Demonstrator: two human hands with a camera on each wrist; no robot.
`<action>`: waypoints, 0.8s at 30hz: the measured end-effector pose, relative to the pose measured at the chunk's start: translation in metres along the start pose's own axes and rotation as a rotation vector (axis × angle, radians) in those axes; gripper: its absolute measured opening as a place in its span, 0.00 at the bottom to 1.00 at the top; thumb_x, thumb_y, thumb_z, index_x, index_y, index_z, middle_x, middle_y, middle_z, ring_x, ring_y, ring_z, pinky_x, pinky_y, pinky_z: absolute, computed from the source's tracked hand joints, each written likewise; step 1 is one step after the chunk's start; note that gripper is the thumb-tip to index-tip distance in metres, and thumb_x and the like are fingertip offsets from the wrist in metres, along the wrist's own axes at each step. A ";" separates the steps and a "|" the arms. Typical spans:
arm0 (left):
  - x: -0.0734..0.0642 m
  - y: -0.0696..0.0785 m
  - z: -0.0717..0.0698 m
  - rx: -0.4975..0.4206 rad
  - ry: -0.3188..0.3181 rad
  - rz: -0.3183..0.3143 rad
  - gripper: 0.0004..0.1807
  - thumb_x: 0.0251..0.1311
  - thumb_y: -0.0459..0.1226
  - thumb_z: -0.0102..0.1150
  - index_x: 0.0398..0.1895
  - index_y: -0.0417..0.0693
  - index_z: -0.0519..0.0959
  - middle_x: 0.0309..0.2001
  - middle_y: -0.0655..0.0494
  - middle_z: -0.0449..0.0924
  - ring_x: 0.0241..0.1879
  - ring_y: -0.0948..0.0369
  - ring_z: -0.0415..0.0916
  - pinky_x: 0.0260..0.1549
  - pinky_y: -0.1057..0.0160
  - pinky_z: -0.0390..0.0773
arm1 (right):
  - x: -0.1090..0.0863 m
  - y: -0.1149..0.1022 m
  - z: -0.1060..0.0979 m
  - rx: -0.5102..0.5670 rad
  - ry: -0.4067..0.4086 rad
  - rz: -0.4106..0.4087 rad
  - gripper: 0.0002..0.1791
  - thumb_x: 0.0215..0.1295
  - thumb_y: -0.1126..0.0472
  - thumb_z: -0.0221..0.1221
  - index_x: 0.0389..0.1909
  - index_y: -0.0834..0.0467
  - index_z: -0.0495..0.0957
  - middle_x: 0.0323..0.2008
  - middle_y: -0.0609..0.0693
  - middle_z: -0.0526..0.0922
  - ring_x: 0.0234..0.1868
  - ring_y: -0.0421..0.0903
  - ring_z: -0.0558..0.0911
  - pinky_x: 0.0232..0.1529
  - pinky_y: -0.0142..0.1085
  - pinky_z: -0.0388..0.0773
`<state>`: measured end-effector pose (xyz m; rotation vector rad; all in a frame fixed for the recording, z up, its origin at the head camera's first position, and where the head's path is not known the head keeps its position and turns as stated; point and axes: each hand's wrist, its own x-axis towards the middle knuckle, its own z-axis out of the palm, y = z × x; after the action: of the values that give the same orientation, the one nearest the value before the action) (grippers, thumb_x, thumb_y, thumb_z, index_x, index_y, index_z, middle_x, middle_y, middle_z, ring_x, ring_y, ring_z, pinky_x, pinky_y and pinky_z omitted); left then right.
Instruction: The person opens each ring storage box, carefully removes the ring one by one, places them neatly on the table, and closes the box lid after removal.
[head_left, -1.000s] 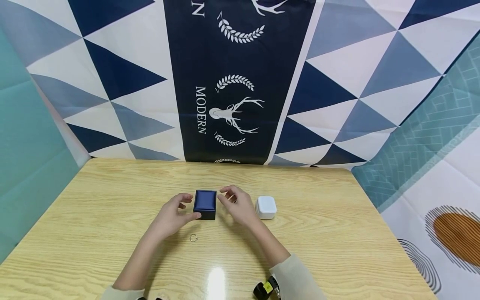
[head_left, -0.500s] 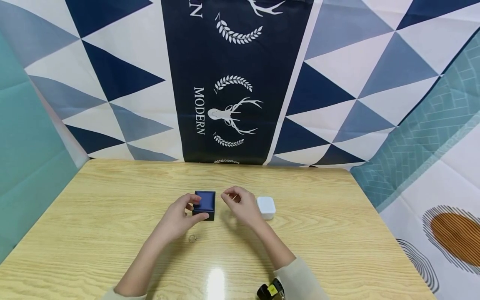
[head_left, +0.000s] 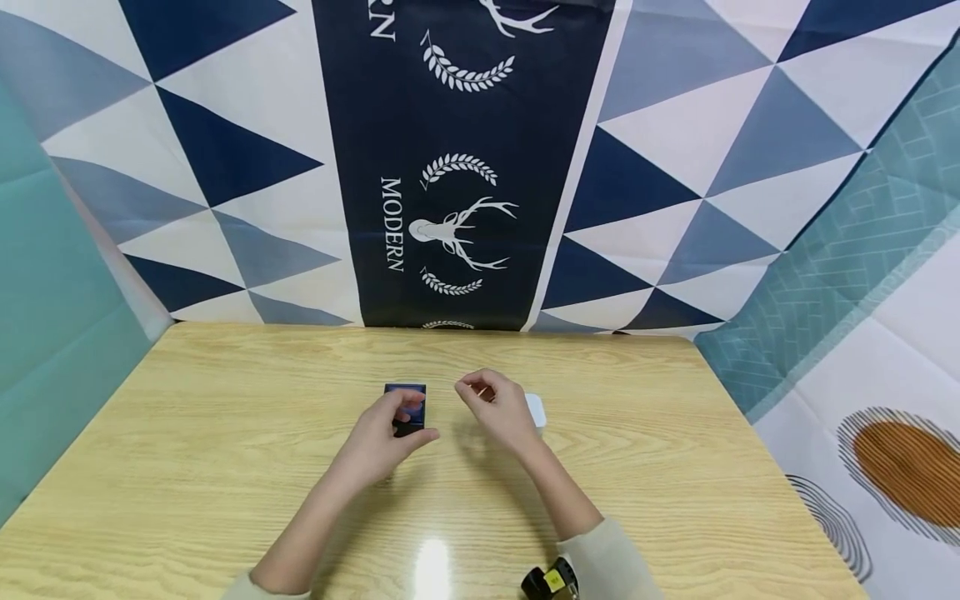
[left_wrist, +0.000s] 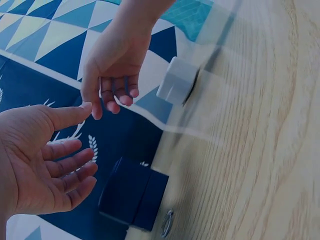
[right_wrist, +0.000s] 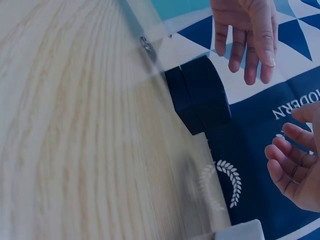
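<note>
A dark blue ring box [head_left: 407,387] with its lid closed sits on the table, partly covered by my left hand [head_left: 384,440] in the head view. That hand hovers in front of the box with thumb and fingers apart, holding nothing; the left wrist view shows its palm. My right hand [head_left: 500,408] floats to the right of the box, fingers loosely bent and nothing between them. A small silver ring [left_wrist: 167,223] stands on the wood near the box, mostly hidden by my left wrist in the head view. The ring box [right_wrist: 200,95] appears side-on in the right wrist view.
Behind my right hand is a small white rounded box [head_left: 536,410]. A black wrist device with a yellow label [head_left: 552,579] shows at the right sleeve. Patterned cloth [head_left: 450,208] hangs along the back edge of the wooden table [head_left: 637,467].
Both hands have shifted to the right in the head view. My left hand now covers more of the ring box and the ring; my right hand has moved away from the box and covers part of the white one.
</note>
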<state>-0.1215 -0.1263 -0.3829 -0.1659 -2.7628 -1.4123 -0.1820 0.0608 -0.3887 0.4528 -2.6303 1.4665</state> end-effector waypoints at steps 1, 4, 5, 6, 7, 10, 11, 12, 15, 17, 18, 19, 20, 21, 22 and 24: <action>0.000 0.000 0.002 -0.001 0.002 0.003 0.29 0.53 0.43 0.67 0.58 0.47 0.72 0.53 0.52 0.77 0.50 0.55 0.73 0.48 0.54 0.76 | 0.000 0.001 -0.002 0.004 0.007 0.005 0.09 0.63 0.51 0.59 0.37 0.52 0.82 0.30 0.45 0.80 0.29 0.39 0.75 0.32 0.30 0.73; 0.002 0.003 0.006 0.002 0.005 0.023 0.29 0.53 0.43 0.67 0.58 0.47 0.72 0.53 0.52 0.77 0.50 0.55 0.73 0.49 0.54 0.76 | 0.000 0.003 -0.008 0.019 0.022 0.010 0.10 0.62 0.52 0.60 0.37 0.53 0.82 0.30 0.47 0.81 0.29 0.40 0.75 0.32 0.29 0.73; 0.002 0.003 0.008 0.002 0.005 0.034 0.29 0.53 0.43 0.67 0.58 0.46 0.72 0.53 0.52 0.77 0.50 0.55 0.73 0.49 0.54 0.75 | 0.000 0.005 -0.011 0.026 0.026 0.013 0.10 0.62 0.52 0.60 0.37 0.54 0.82 0.31 0.47 0.81 0.29 0.40 0.75 0.32 0.29 0.73; 0.002 0.004 0.009 0.000 0.006 0.043 0.28 0.53 0.43 0.67 0.57 0.46 0.72 0.53 0.52 0.77 0.50 0.55 0.73 0.49 0.54 0.75 | 0.000 0.006 -0.013 0.030 0.031 0.016 0.10 0.62 0.53 0.60 0.37 0.55 0.82 0.31 0.48 0.81 0.29 0.40 0.75 0.32 0.29 0.73; 0.003 0.005 0.011 -0.003 0.008 0.056 0.28 0.53 0.43 0.67 0.57 0.45 0.73 0.52 0.51 0.77 0.50 0.54 0.73 0.49 0.54 0.75 | 0.000 0.008 -0.016 0.036 0.034 0.025 0.10 0.62 0.53 0.60 0.38 0.55 0.82 0.31 0.49 0.81 0.30 0.40 0.75 0.32 0.29 0.73; 0.005 0.006 0.016 -0.016 0.008 0.080 0.26 0.53 0.42 0.67 0.55 0.44 0.73 0.51 0.49 0.78 0.49 0.53 0.73 0.47 0.54 0.75 | 0.000 0.013 -0.026 0.047 0.038 0.047 0.11 0.63 0.53 0.59 0.39 0.56 0.82 0.33 0.50 0.81 0.30 0.40 0.76 0.32 0.29 0.73; 0.005 0.007 0.017 -0.022 0.007 0.083 0.26 0.53 0.42 0.67 0.55 0.44 0.73 0.51 0.48 0.77 0.48 0.52 0.73 0.47 0.54 0.75 | 0.000 0.014 -0.030 0.044 0.037 0.058 0.11 0.63 0.53 0.59 0.40 0.55 0.81 0.33 0.50 0.81 0.30 0.40 0.76 0.32 0.29 0.74; 0.006 0.007 0.019 -0.028 0.005 0.085 0.26 0.53 0.41 0.67 0.55 0.45 0.73 0.51 0.48 0.77 0.48 0.52 0.73 0.46 0.54 0.75 | 0.000 0.016 -0.033 0.040 0.036 0.064 0.11 0.63 0.53 0.59 0.40 0.56 0.81 0.34 0.51 0.81 0.30 0.40 0.76 0.32 0.29 0.74; 0.007 0.008 0.025 -0.047 -0.008 0.089 0.25 0.54 0.41 0.66 0.55 0.46 0.73 0.51 0.48 0.77 0.49 0.51 0.73 0.45 0.53 0.75 | 0.000 0.019 -0.042 0.032 0.030 0.081 0.13 0.64 0.51 0.58 0.42 0.55 0.81 0.35 0.51 0.81 0.30 0.41 0.76 0.31 0.30 0.74; 0.008 0.009 0.028 -0.061 -0.020 0.090 0.25 0.54 0.41 0.66 0.55 0.46 0.73 0.51 0.47 0.76 0.49 0.50 0.73 0.46 0.52 0.75 | 0.000 0.021 -0.047 0.022 0.030 0.087 0.13 0.64 0.51 0.58 0.42 0.54 0.81 0.36 0.50 0.81 0.31 0.42 0.76 0.32 0.31 0.75; 0.009 0.009 0.030 -0.067 -0.027 0.090 0.25 0.54 0.41 0.66 0.55 0.46 0.73 0.52 0.47 0.76 0.49 0.50 0.73 0.46 0.52 0.75 | -0.001 0.021 -0.049 0.021 0.032 0.088 0.13 0.64 0.50 0.58 0.42 0.54 0.81 0.36 0.51 0.81 0.31 0.42 0.76 0.33 0.31 0.75; 0.009 0.010 0.031 -0.074 -0.032 0.090 0.26 0.54 0.42 0.66 0.56 0.46 0.73 0.52 0.47 0.76 0.50 0.50 0.73 0.46 0.52 0.75 | -0.001 0.022 -0.051 0.018 0.036 0.091 0.13 0.64 0.50 0.58 0.42 0.54 0.81 0.36 0.51 0.81 0.32 0.43 0.76 0.34 0.32 0.75; 0.010 0.010 0.033 -0.075 -0.037 0.094 0.26 0.54 0.42 0.66 0.56 0.45 0.72 0.52 0.47 0.76 0.50 0.49 0.73 0.47 0.51 0.75 | -0.001 0.023 -0.053 0.010 0.040 0.093 0.14 0.64 0.50 0.58 0.42 0.54 0.81 0.37 0.51 0.81 0.32 0.42 0.76 0.34 0.32 0.74; 0.010 0.010 0.035 -0.075 -0.043 0.100 0.26 0.54 0.42 0.65 0.56 0.45 0.72 0.52 0.46 0.76 0.50 0.49 0.73 0.47 0.51 0.75 | -0.001 0.024 -0.055 0.005 0.042 0.095 0.14 0.64 0.49 0.57 0.42 0.54 0.81 0.37 0.51 0.81 0.33 0.43 0.76 0.34 0.32 0.74; 0.011 0.011 0.036 -0.076 -0.049 0.100 0.26 0.54 0.42 0.65 0.56 0.45 0.72 0.53 0.46 0.76 0.50 0.49 0.73 0.47 0.52 0.75 | -0.001 0.025 -0.057 0.000 0.046 0.099 0.14 0.64 0.49 0.57 0.42 0.54 0.81 0.37 0.50 0.81 0.33 0.43 0.76 0.35 0.32 0.74; 0.012 0.012 0.039 -0.079 -0.059 0.104 0.27 0.54 0.43 0.66 0.57 0.45 0.72 0.53 0.46 0.76 0.51 0.49 0.73 0.47 0.53 0.75 | -0.001 0.027 -0.060 -0.008 0.057 0.106 0.14 0.64 0.49 0.57 0.42 0.54 0.81 0.37 0.51 0.81 0.34 0.43 0.76 0.35 0.32 0.73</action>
<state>-0.1313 -0.0865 -0.3950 -0.3544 -2.7009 -1.5139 -0.1925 0.1252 -0.3793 0.2711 -2.6517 1.4747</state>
